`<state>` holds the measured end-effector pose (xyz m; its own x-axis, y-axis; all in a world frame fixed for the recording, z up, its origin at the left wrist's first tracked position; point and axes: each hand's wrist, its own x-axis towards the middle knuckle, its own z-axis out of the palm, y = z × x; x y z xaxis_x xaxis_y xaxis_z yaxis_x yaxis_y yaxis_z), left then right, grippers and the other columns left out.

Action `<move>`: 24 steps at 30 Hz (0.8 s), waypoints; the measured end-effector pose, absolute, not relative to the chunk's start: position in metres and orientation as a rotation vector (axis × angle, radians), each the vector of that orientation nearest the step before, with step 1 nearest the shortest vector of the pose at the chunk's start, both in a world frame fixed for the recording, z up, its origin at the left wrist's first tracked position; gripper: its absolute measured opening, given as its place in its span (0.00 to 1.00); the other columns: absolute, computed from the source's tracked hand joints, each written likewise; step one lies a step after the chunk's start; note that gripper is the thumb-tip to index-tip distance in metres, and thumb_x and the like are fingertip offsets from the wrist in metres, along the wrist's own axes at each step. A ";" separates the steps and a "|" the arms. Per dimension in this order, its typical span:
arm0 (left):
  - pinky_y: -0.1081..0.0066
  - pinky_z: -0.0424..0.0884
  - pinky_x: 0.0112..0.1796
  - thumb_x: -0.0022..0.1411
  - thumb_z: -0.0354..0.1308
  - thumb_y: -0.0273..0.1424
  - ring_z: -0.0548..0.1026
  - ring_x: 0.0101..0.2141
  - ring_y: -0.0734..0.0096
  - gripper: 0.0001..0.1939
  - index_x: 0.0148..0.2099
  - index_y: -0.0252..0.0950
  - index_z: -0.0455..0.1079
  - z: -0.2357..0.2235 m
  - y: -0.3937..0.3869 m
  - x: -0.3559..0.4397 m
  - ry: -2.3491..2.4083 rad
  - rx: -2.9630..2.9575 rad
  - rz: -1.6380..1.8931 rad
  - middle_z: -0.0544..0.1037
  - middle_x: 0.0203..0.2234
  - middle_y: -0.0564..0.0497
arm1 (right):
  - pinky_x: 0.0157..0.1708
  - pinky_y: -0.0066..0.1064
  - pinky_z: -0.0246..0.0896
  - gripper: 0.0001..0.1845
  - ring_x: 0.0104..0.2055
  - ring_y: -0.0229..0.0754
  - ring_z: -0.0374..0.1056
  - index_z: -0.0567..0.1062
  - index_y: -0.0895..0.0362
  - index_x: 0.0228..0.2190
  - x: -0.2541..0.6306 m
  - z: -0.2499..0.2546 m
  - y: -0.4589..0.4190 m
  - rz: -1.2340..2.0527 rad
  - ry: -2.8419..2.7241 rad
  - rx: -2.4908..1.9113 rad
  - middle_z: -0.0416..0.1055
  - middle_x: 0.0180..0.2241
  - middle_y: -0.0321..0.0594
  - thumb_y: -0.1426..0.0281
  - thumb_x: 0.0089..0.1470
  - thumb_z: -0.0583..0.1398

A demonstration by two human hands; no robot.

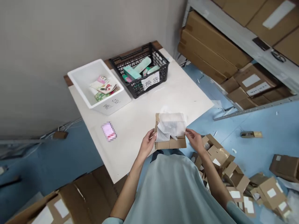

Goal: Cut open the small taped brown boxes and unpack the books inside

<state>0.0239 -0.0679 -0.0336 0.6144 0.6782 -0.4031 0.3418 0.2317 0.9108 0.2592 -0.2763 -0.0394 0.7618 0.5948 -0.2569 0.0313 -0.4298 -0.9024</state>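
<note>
In the head view, holds a shallow cardboard box (173, 144) over the near edge of the white table (187, 90), roughly midway along that edge and just in front of the teal shirt (173, 186). Carries on the box a crumpled white sheet (173, 121), thin and faintly grey in the middle, spread over most of it except for bare strips along the left side and the side nearest the shirt. Pinches the left side of the box between thumb and fingers of the left hand (148, 142). Pinches the right side with the fingertips of the right hand (195, 140), perhaps catching a corner of the sheet too, though too small to be sure.

At the far left corner of the table, has a white bin (121, 102), marked with dark handwriting and loaded with colourful packets (105, 86). Just beside it along the far edge, toward the far right corner, has a black crate (163, 74), loaded with mint-green boxes (132, 73) and fronted by a handwritten label (150, 81). Near the left edge, about midway between its corners, shows a pink rectangle (108, 130), pixelated past naming.

Beyond the right edge, looks onto a grey shelf (233, 29) and long brown cartons (210, 46). Off the near edge, right of the right hand, overlooks opened cartons (236, 179) heaped on the blue floor (224, 124)
</note>
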 end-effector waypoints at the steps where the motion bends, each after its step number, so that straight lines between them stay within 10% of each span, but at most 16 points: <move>1: 0.53 0.71 0.70 0.75 0.61 0.48 0.72 0.73 0.49 0.30 0.71 0.38 0.72 -0.027 -0.074 0.039 0.922 1.404 0.265 0.74 0.73 0.38 | 0.62 0.56 0.79 0.32 0.57 0.62 0.83 0.87 0.52 0.51 0.266 -0.037 -0.290 0.654 -0.447 -1.930 0.86 0.55 0.52 0.40 0.62 0.67; 24: 0.50 0.67 0.73 0.75 0.64 0.45 0.74 0.71 0.47 0.27 0.69 0.37 0.76 -0.041 -0.339 0.384 0.223 1.581 -0.426 0.75 0.72 0.36 | 0.69 0.60 0.64 0.48 0.70 0.71 0.71 0.78 0.64 0.66 0.377 -0.065 -0.635 -0.092 0.522 -2.200 0.75 0.67 0.67 0.38 0.64 0.59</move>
